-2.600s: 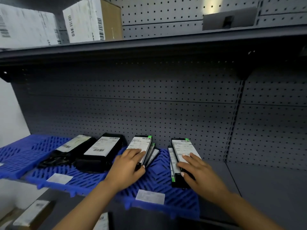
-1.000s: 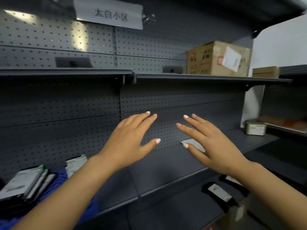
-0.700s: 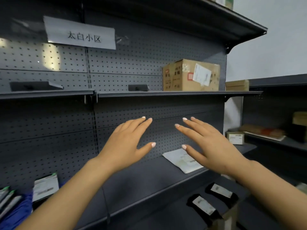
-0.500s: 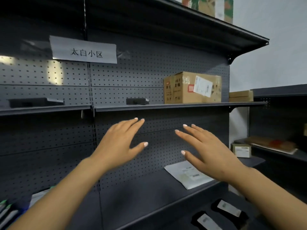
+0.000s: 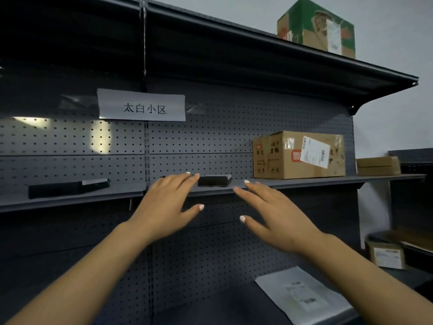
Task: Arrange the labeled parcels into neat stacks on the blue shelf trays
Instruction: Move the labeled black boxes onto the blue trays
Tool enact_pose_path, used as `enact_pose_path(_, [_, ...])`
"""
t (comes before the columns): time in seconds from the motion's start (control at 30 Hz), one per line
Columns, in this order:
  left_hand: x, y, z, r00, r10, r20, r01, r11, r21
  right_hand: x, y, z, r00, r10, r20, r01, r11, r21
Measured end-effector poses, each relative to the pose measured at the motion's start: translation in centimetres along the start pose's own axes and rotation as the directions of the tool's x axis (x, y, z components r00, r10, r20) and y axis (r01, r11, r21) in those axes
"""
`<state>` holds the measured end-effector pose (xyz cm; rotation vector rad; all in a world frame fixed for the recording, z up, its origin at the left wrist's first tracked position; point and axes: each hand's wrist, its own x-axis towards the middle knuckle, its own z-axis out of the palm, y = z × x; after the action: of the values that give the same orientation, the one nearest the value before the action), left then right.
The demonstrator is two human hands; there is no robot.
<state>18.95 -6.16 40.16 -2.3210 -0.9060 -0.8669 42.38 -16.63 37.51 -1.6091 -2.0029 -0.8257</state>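
Two hands raised before grey shelving, left hand [image 5: 167, 208] and right hand [image 5: 275, 215], fingers straight and spread, grasping nothing. Nearest parcel: small black parcel [image 5: 213, 180] on middle shelf [image 5: 304, 182], just beyond left fingertips. Blue trays out of view. Best taken from both ends, lifted level, label kept upward, clear of cardboard box [image 5: 298, 154] alongside

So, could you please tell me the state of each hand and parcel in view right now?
left hand: open, holding nothing
right hand: open, holding nothing
small black parcel: lying flat on middle shelf
taped cardboard box: closed, upright
white mailer: flat on lower shelf
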Motion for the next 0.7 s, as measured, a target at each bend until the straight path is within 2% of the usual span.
enact_pose_path(0.2, [0.7, -2.9, -0.1, 0.999, -0.023, -0.027, 0.023, 1.0, -0.01, 6.3, -0.8, 2.0, 0.999, -0.018, 0.05, 0.017, 1.0, 0.021])
enact_pose_path(0.43, [0.1, -5.6, 1.1, 0.998, -0.06, -0.011, 0.059, 0.998, -0.014, 11.0, -0.5, 4.7, 0.99, 0.046, 0.132, -0.056, 0.995, 0.076])
enact_pose_path(0.57, [-0.4, -6.0, 1.1, 0.998, -0.063, -0.008, 0.063, 0.998, 0.006, 11.2, -0.8, 5.5, 0.998, 0.046, 0.044, -0.05, 0.995, 0.09])
enact_pose_path(0.7, [-2.1, -6.4, -0.2, 0.996, -0.057, -0.062, 0.062, 0.995, 0.081, 10.7, -2.4, 5.6, 0.988, 0.001, -0.158, 0.017, 0.994, 0.11])
